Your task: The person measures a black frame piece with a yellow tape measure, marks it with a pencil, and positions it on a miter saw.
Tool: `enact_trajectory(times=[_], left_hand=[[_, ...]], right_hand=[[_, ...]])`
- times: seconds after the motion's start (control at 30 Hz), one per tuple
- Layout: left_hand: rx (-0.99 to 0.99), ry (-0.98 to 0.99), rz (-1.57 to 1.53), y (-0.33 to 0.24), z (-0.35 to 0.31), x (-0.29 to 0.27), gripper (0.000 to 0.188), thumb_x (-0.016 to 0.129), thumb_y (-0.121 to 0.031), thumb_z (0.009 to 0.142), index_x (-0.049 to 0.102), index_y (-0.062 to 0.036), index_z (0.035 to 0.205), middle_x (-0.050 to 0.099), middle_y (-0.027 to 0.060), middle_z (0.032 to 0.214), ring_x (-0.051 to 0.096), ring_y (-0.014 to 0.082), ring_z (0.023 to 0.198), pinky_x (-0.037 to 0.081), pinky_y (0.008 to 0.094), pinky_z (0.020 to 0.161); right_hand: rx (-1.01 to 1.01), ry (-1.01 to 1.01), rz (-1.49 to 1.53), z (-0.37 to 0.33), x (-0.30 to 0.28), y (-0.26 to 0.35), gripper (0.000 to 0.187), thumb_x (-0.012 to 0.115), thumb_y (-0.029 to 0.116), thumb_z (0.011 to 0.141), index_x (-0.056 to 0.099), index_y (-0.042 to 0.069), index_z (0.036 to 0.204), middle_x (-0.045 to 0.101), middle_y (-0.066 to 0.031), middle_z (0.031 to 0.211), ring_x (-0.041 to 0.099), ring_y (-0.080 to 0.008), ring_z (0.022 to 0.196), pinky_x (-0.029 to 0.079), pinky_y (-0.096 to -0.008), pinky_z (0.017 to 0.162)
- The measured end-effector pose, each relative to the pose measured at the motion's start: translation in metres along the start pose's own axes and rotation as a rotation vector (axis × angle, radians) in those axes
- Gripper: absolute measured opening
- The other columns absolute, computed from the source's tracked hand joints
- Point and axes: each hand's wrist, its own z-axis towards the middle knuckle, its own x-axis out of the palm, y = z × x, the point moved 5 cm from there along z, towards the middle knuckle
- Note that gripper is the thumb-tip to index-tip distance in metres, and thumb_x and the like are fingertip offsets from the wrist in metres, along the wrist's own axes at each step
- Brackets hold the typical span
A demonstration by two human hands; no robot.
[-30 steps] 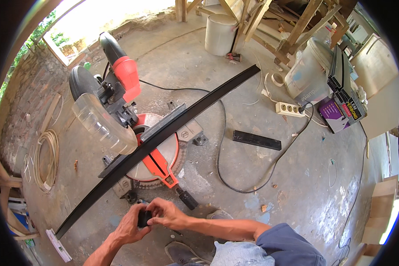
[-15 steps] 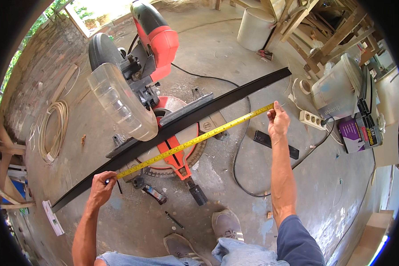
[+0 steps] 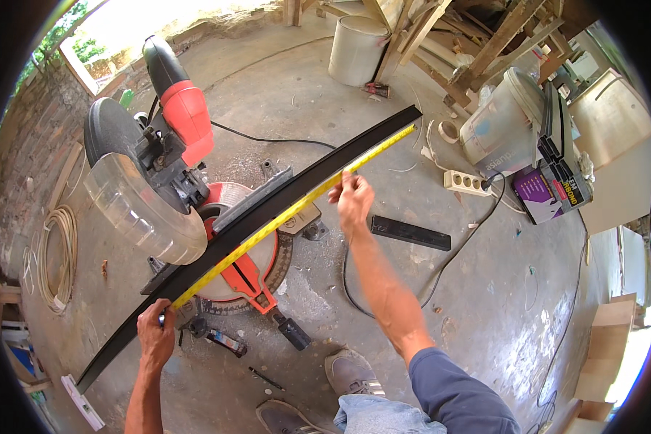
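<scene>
A long black strip (image 3: 318, 181) lies across the table of a red and black mitre saw (image 3: 173, 166) on the concrete floor. A yellow measuring tape (image 3: 289, 213) is stretched along the strip, its far end reaching the strip's upper right tip. My left hand (image 3: 155, 334) grips the tape case against the strip near its lower left part. My right hand (image 3: 354, 199) presses the tape down on the strip past the saw's fence, fingers pinched on it.
A short black offcut (image 3: 410, 233) lies on the floor right of my right arm. A white power strip (image 3: 468, 183), a pale bucket (image 3: 359, 49), a translucent container (image 3: 500, 130) and wooden frames (image 3: 484, 43) stand behind. A hose coil (image 3: 54, 257) lies left. My shoes (image 3: 351, 372) are below.
Both hands went from together near my body to spread along the strip with the tape pulled out. Since half a second ago my right hand has slid back from the strip's far end.
</scene>
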Motion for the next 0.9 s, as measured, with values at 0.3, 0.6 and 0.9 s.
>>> enact_trajectory(times=[0.3, 0.6, 0.9], left_hand=[[0.071, -0.193, 0.073, 0.057, -0.033, -0.022, 0.011, 0.064, -0.008, 0.098, 0.065, 0.0021, 0.1, 0.054, 0.0129, 0.094, 0.058, 0.0262, 0.08, 0.045, 0.0379, 0.067], [0.037, -0.195, 0.02, 0.051, -0.035, -0.014, 0.009, 0.066, -0.008, 0.095, 0.066, 0.0006, 0.098, 0.054, 0.0146, 0.1, 0.06, 0.0298, 0.086, 0.049, 0.0391, 0.072], [-0.005, -0.21, 0.008, 0.063, -0.038, -0.01, 0.01, 0.067, -0.01, 0.095, 0.069, -0.0006, 0.099, 0.055, 0.0146, 0.105, 0.062, 0.03, 0.086, 0.051, 0.04, 0.073]], right_hand=[[-0.025, -0.121, -0.088, 0.083, -0.016, -0.005, 0.035, 0.062, 0.025, 0.105, 0.06, -0.003, 0.085, 0.067, -0.0105, 0.069, 0.068, -0.0197, 0.051, 0.057, -0.0329, 0.046], [-0.027, -0.068, -0.092, 0.096, -0.025, -0.009, 0.031, 0.059, 0.025, 0.106, 0.06, -0.004, 0.095, 0.07, -0.0143, 0.079, 0.07, -0.0234, 0.059, 0.061, -0.037, 0.053], [-0.04, -0.047, -0.031, 0.097, -0.019, -0.009, 0.031, 0.057, 0.022, 0.106, 0.062, -0.007, 0.094, 0.071, -0.016, 0.077, 0.071, -0.0252, 0.058, 0.063, -0.0384, 0.051]])
